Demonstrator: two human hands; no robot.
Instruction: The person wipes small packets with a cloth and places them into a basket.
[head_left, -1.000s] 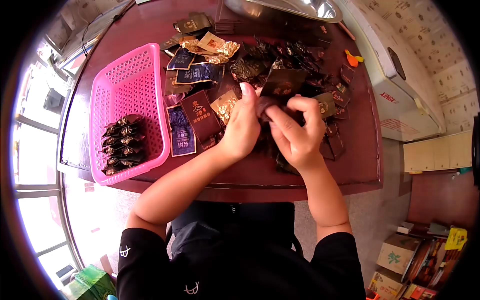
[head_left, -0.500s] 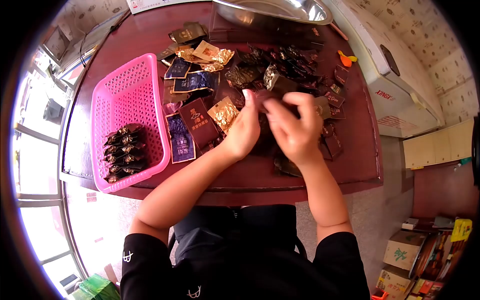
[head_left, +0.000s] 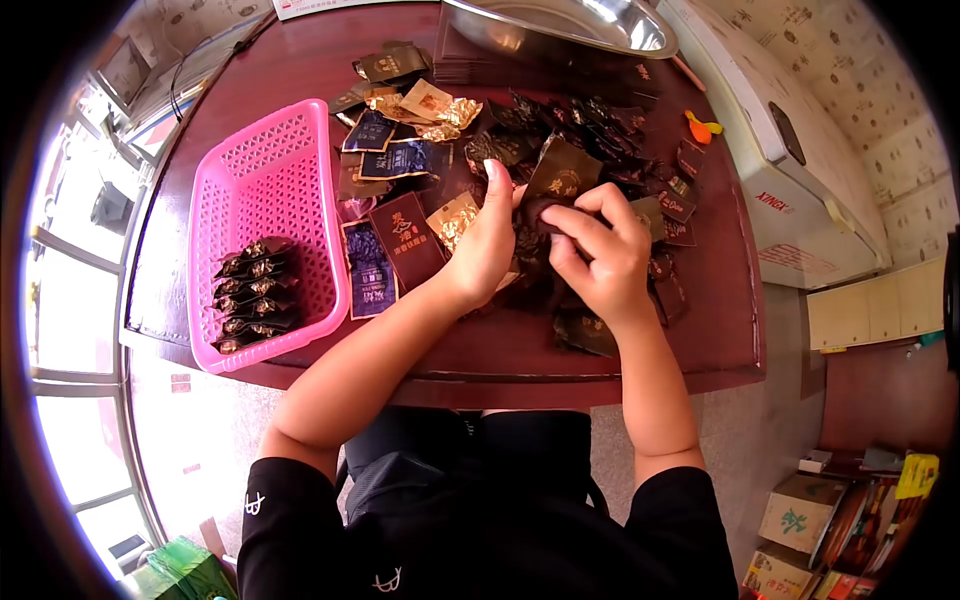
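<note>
A dark brown packet point(head_left: 563, 172) is held between my two hands above the pile at the middle of the table. My left hand point(head_left: 485, 240) grips its left side, thumb pointing up and its other fingers mostly hidden. On the right, my right hand point(head_left: 603, 250) pinches the packet's lower part with thumb and index finger. Dark packets point(head_left: 600, 130) lie heaped behind and around it. To the left are a gold packet point(head_left: 455, 220), a maroon packet point(head_left: 407, 240) and blue packets point(head_left: 371, 270). Several dark packets point(head_left: 258, 295) stand in a row inside the pink basket point(head_left: 335, 200).
A metal basin point(head_left: 570, 30) sits at the table's point(head_left: 480, 350) far edge. An orange and yellow object point(head_left: 702, 127) lies at the right. Beyond it stands a white appliance point(head_left: 790, 190). Cardboard boxes point(head_left: 795, 510) are on the lower right.
The held dark packet is tilted upright again after being blurred between my hands. My right hand's fingers have shifted over its lower part. The view has moved slightly.
</note>
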